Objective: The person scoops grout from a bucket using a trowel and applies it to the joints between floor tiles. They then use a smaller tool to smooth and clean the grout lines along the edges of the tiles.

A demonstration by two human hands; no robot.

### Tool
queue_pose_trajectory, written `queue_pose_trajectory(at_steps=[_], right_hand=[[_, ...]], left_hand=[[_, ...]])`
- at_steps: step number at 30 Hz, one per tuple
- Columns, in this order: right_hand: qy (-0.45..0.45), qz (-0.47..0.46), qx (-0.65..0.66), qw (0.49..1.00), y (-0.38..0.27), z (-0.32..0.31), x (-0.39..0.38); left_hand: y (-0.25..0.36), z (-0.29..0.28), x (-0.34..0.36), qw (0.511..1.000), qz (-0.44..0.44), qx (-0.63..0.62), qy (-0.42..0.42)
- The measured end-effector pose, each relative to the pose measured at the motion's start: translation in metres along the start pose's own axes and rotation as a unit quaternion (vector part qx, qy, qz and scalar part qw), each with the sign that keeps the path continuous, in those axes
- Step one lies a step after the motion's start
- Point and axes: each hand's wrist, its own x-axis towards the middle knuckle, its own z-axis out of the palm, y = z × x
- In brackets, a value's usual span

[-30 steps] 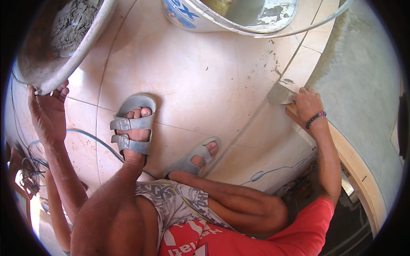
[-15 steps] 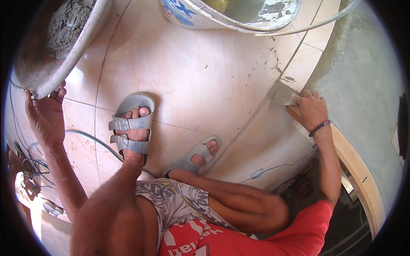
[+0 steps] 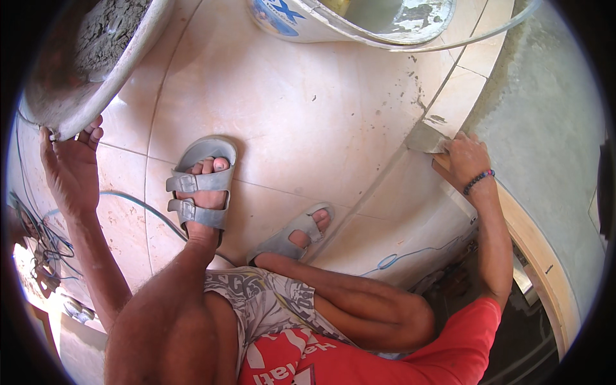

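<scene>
At the upper left is a round basin (image 3: 122, 67) with a pale, dirty rim, holding wet grey mortar (image 3: 110, 35). My left hand (image 3: 76, 170) has its thumb and fingers curled at the basin's near rim, gripping it. On the right, my right hand (image 3: 467, 160), with a beaded bracelet at the wrist, is closed on a putty knife (image 3: 425, 138). Its flat grey blade lies on the floor tiles at the joint beside the narrow border tiles (image 3: 457, 99). The fingers hide the putty knife's handle.
A white bucket (image 3: 308, 29) with grey residue inside stands at the top. A wooden frame (image 3: 536, 256) curves along the right beside grey concrete (image 3: 545, 128). A hose (image 3: 144, 205) crosses the tiles near my sandalled left foot (image 3: 204, 186); tangled cables (image 3: 54, 247) lie far left.
The whole view has shifted slightly. Both hands keep their holds, and the putty knife's blade stays at nearly the same spot on the tiles.
</scene>
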Motion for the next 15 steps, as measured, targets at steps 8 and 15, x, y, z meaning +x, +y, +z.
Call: queue_pose_trajectory(at_steps=[8,15], right_hand=[[-0.007,0.055,-0.006,0.998,-0.001,-0.027,-0.031],[0.067,0.027,-0.01,0.997,-0.008,-0.02,-0.039]], left_hand=[[-0.002,-0.001,0.0,1.0,0.005,0.013,0.011],[-0.003,-0.003,0.002,1.0,-0.001,-0.013,0.002]])
